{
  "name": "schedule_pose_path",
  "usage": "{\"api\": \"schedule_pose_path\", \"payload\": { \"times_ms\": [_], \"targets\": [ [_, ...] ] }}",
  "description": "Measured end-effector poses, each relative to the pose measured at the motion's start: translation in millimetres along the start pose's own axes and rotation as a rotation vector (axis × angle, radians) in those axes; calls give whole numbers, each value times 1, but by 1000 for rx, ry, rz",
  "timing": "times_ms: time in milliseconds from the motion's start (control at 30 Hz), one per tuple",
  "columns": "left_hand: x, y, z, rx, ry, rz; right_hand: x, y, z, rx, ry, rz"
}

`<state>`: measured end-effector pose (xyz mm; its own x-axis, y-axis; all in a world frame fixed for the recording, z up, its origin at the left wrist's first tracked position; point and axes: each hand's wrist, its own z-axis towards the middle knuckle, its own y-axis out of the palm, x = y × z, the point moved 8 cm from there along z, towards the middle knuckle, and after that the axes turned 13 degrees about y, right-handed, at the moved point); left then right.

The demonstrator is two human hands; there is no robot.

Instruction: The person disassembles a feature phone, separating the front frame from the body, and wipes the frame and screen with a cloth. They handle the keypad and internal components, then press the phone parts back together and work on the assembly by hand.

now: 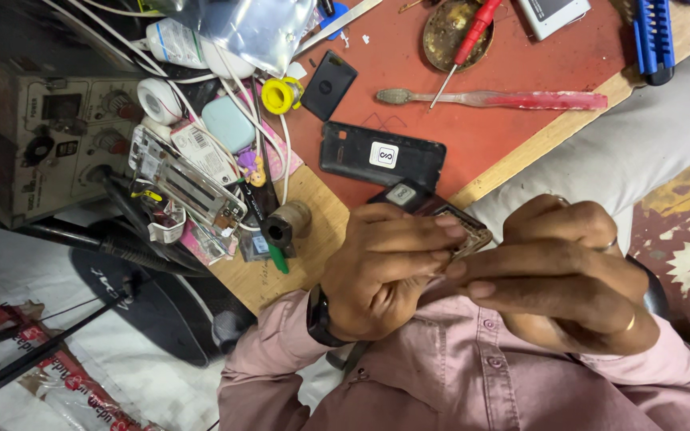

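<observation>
a: what do the two hands hold?
b: the left hand (385,271), wearing a dark wristband, and the right hand (569,271), with rings on two fingers, meet over the lap, just off the desk (513,164) edge. between them is a small dark phone body (441,219), tilted, its metal-rimmed frame showing between the fingertips.

a: state of each grip?
b: left grip: clenched around the phone body from below and the side, fingers curled over its edge. right grip: fingers pressed on the frame's near edge, pinching it; both hands touch the same part.

a: what lies nearest on the desk?
b: a black phone back cover (382,156) lies flat on the red mat, just beyond the held part. a smaller black square cover (328,84) lies further away. a red-handled toothbrush (497,99) lies across the mat, with a red screwdriver (466,48) resting over a round metal dish (445,36).

a: and to the side?
b: a yellow tape roll (279,96), white cables (233,88), a clear plastic bag (257,28), a blue bit holder (653,36) and a grey power supply (49,144) with knobs.
</observation>
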<state>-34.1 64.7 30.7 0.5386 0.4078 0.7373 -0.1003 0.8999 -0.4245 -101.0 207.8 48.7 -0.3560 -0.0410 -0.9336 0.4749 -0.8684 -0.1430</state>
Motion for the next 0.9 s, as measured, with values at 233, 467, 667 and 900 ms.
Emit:
{"api": "schedule_pose_path", "payload": {
  "times_ms": [233,467,667,900],
  "targets": [
    [-2,0,0,21,-67,-17,-23,1,-3,-31,-194,-253],
    [-6,1,-1,-30,-106,-106,27,-11,-21,168,100,333],
    [-9,-5,4,50,-100,-129,46,-8,-47,322,305,461],
    [-10,-7,5,36,-84,-118,48,-3,-42,332,342,501]
  ]
}}
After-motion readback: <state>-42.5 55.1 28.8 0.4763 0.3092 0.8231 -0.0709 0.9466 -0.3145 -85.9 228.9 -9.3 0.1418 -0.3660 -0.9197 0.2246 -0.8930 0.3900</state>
